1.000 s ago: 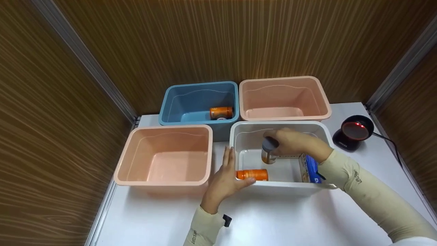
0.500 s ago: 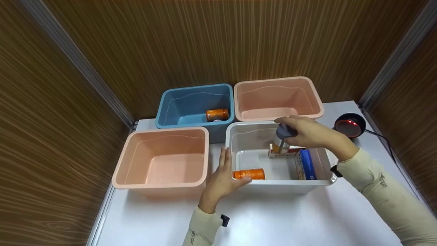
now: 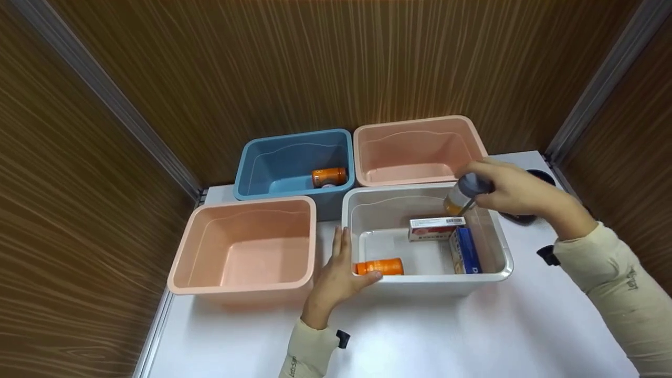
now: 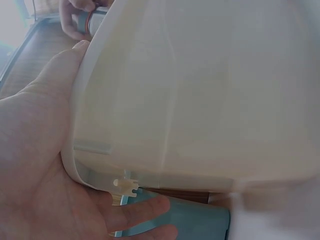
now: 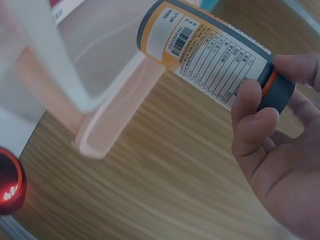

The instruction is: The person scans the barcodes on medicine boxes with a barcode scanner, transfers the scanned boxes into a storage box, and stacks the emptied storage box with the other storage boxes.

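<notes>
My right hand [image 3: 517,193] pinches the dark cap of a bottle [image 5: 210,57] between thumb and fingers. The bottle has a white label with a barcode and an orange band, and it hangs tilted over the back right corner of the white bin [image 3: 430,279]. My left hand [image 3: 336,278] rests at that bin's front left corner, thumb along the rim and fingers straight against the outer side. Inside the bin lie an orange bottle [image 3: 386,266], a red and white box [image 3: 437,229] and a blue box [image 3: 466,252].
A blue bin [image 3: 241,163] at the back left holds an orange bottle [image 3: 328,177]. One pink bin [image 3: 311,247] stands front left, another pink bin [image 3: 359,152] back right. The black scanner [image 5: 11,182] glows red; my right hand partly covers it in the head view.
My right hand has lifted the dark-capped bottle up and to the right, from low inside the white bin to its back right rim. The left hand has stayed at the bin's corner.
</notes>
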A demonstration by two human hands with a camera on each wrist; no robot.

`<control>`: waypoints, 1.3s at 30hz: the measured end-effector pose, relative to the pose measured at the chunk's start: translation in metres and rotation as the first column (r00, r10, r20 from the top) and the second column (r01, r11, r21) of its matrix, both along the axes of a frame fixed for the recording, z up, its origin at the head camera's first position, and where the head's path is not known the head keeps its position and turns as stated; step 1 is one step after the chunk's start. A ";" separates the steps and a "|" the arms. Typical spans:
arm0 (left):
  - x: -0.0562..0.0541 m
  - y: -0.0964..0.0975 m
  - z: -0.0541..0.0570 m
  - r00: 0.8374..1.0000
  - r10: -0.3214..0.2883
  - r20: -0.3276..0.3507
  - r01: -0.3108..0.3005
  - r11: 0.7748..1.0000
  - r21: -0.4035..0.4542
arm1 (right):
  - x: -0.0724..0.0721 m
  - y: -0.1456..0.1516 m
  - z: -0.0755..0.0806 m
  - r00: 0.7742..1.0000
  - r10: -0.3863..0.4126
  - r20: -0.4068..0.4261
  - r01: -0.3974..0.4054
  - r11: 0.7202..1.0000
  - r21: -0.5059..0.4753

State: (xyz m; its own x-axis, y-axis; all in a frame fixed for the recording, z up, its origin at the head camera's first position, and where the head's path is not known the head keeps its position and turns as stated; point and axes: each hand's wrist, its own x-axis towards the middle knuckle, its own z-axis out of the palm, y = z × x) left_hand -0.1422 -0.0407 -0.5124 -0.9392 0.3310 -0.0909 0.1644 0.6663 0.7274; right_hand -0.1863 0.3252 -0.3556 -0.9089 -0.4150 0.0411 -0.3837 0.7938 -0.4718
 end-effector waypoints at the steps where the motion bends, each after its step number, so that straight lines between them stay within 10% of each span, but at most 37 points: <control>1: 0.000 0.000 0.000 1.000 -0.001 0.000 0.001 1.000 0.005 | 0.001 0.004 0.002 1.000 -0.008 -0.009 0.008 1.000 0.002; 18: 0.000 -0.001 0.001 1.000 -0.006 -0.008 0.006 1.000 0.021 | -0.004 0.066 -0.005 0.959 -0.282 0.019 0.277 0.950 0.141; 39: 0.000 0.001 0.000 1.000 0.010 0.023 -0.010 1.000 -0.019 | -0.005 0.100 -0.070 0.968 -0.179 0.174 0.151 0.975 0.165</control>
State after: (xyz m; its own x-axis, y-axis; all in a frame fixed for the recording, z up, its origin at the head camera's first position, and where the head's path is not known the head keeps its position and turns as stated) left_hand -0.1424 -0.0397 -0.5119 -0.9401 0.3194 -0.1190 0.1408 0.6818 0.7178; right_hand -0.1912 0.4252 -0.4256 -0.9509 -0.2468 -0.1865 -0.1579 0.9056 -0.3936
